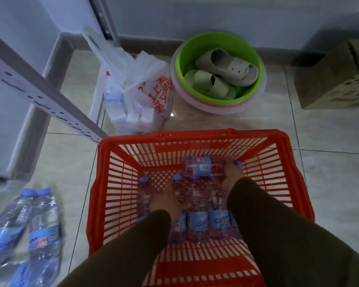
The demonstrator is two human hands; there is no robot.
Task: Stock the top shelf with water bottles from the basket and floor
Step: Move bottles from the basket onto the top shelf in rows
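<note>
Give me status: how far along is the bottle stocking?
Done: nothing visible; the top shelf is out of frame. In hand: left hand and right hand are down among the bottles in the red basket; grip unclear. Left: those, plus the bottles on the floor.

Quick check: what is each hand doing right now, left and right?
Left hand: down in the red basket on the water bottles; grip cannot be told.
Right hand: on a crosswise bottle; grip cannot be told.
</note>
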